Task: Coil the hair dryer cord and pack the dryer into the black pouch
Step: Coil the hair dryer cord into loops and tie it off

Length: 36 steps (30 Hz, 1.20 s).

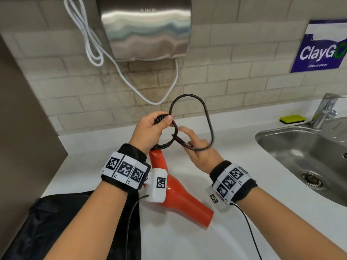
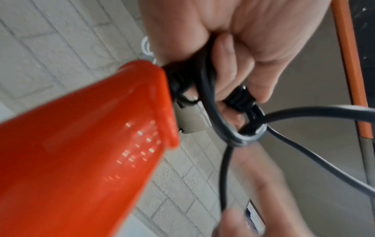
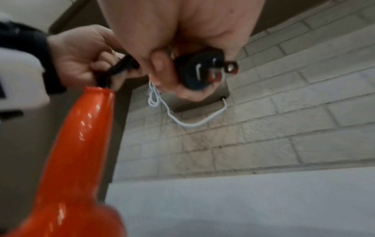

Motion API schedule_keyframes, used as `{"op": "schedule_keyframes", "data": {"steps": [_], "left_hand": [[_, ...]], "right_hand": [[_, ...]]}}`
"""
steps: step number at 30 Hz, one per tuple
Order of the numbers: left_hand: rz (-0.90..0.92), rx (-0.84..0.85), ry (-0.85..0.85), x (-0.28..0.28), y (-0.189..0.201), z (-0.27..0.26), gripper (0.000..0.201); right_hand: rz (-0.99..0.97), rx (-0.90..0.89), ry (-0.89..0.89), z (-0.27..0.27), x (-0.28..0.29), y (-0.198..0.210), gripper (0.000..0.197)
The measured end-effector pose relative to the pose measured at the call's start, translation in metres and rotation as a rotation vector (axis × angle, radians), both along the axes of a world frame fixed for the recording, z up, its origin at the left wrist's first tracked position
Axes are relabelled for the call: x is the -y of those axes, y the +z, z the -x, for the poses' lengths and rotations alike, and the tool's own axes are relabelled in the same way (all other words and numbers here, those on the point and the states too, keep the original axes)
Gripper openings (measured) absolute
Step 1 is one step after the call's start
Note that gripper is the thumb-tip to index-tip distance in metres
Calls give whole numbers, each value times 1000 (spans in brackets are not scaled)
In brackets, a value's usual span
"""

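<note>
The orange-red hair dryer [image 1: 180, 196] hangs over the white counter [image 1: 253, 194], handle end up. My left hand [image 1: 161, 122] grips several loops of its black cord [image 1: 207, 113] just above the handle. In the left wrist view, curled fingers [image 2: 233, 72] clamp the cord [image 2: 211, 104] beside the dryer [image 2: 81, 152]. One wide loop arcs up and round to my right hand [image 1: 193, 141], which holds the black plug [image 3: 198, 72] in curled fingers. The black pouch [image 1: 65, 222] lies flat at the counter's near left, under my left forearm.
A steel hand dryer [image 1: 144, 29] with a hanging white cable [image 1: 93, 44] is on the brick wall ahead. A steel sink [image 1: 309, 156], tap [image 1: 324, 109] and yellow sponge [image 1: 293, 119] are to the right. A brown panel [image 1: 22, 128] borders the left.
</note>
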<state>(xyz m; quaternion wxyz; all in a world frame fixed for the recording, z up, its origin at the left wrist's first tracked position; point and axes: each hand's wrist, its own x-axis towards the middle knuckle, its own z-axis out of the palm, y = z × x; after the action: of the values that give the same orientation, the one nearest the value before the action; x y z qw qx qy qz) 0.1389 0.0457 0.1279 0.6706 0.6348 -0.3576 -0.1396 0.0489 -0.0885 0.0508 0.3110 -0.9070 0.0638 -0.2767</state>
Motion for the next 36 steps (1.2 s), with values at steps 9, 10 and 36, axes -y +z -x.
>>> {"op": "schedule_keyframes", "data": {"steps": [9,10,36], "left_hand": [[12,-157,-50,-8,3,1,14],[0,-147,-63,-8,3,2,13],[-64,-25,-144,2,6,14,18]], "right_hand": [[-67,-982,-324,28,64,-67,31],[-73,-979,-329,30,62,-63,31],[-676,240,295,-6,-23,51,17]]}}
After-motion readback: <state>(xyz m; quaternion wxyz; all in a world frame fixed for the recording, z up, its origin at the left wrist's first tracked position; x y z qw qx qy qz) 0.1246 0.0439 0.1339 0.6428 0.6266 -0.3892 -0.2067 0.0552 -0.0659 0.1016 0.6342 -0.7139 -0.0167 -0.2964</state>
